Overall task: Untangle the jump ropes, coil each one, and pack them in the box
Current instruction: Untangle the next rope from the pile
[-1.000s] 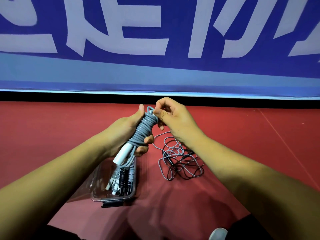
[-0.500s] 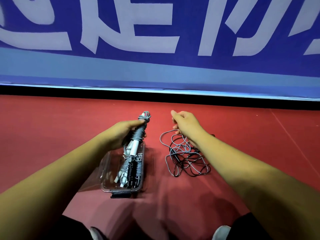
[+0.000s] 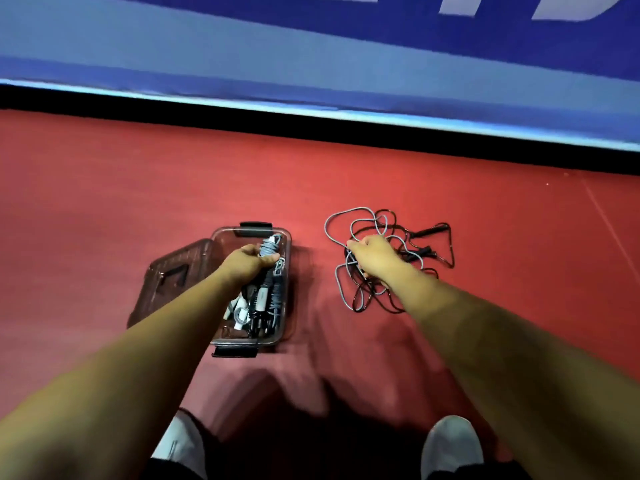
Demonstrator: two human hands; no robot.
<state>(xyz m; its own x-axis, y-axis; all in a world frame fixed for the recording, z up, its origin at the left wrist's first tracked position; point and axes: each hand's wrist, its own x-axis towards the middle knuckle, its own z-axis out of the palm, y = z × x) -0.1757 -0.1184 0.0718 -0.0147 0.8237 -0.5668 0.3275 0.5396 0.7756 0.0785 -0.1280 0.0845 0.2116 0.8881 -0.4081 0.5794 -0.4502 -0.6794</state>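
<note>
A clear plastic box (image 3: 286,271) stands open on the red floor, with several coiled ropes and white handles inside. My left hand (image 3: 247,263) is inside the box and grips a coiled grey jump rope (image 3: 270,246) near the box's far end. To the right lies a tangled pile of grey and black jump ropes (image 3: 388,258) with black handles (image 3: 427,232). My right hand (image 3: 372,252) rests on the pile, its fingers curled round grey strands at the left side.
The box's brown-tinted lid (image 3: 173,275) lies open to the left of the box. A black strip and a blue banner wall (image 3: 311,64) run along the far edge of the floor. My two white shoes (image 3: 450,445) show at the bottom.
My left hand has lowered the coiled grey rope from above the box down into it. My right hand has dropped onto the tangled pile and taken hold of strands. The camera has tilted downward.
</note>
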